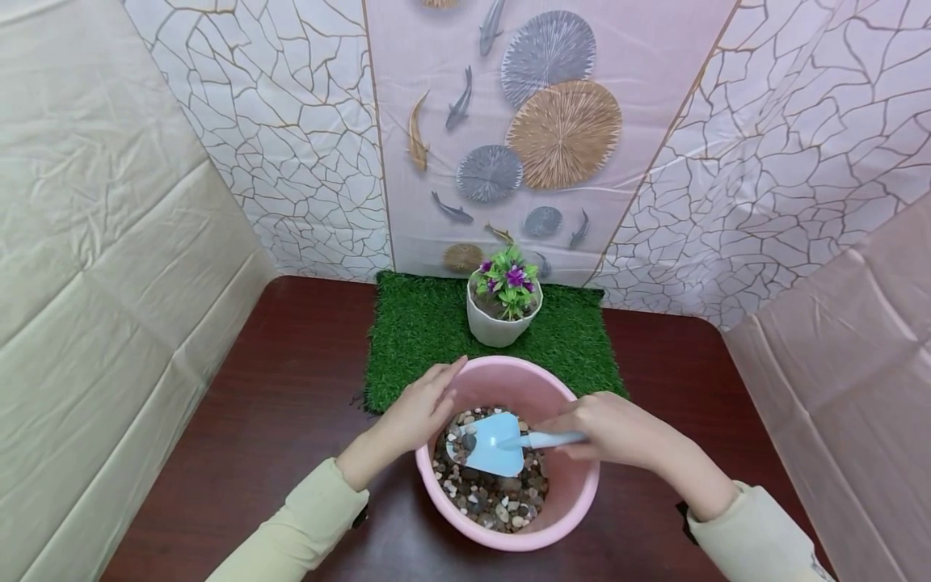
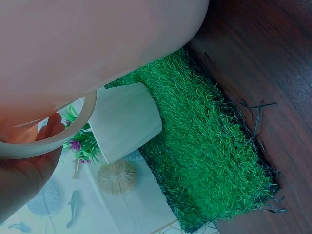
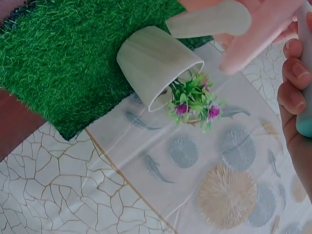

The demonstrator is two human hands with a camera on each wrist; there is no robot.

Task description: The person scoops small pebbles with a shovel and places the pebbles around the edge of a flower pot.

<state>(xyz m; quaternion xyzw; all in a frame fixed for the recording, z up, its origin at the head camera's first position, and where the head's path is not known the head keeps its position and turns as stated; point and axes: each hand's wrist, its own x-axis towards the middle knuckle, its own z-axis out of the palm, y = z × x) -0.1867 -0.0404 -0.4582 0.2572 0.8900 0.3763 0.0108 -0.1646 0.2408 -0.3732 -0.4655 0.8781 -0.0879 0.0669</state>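
Pale sleeves (image 1: 291,521) ran in at seven and four o'clock, nearest the head camera, toward a pink tub (image 1: 502,544) that stood on the dark red-brown surface (image 1: 305,364). Brown, grey and white pebbles (image 1: 502,513) lay in the tub, and over them tilted a light blue scoop (image 1: 494,449), its blade aimed at nine o'clock with several pebbles at the tip. At the tub's three o'clock side, the right hand (image 1: 611,424) was clamped on the scoop's handle, its fingers (image 3: 295,73) curled round it in the right wrist view; the blade lay at nine o'clock from that hand. At the tub's ten o'clock, the left hand (image 1: 418,411) gripped the rim, fingers bent over it. Beyond the tub, at twelve o'clock, a white flowerpot (image 1: 503,330) with purple flowers (image 1: 515,276) stood upright on a green turf mat (image 1: 422,323), apart from both hands, before a patterned cloth (image 1: 422,48)
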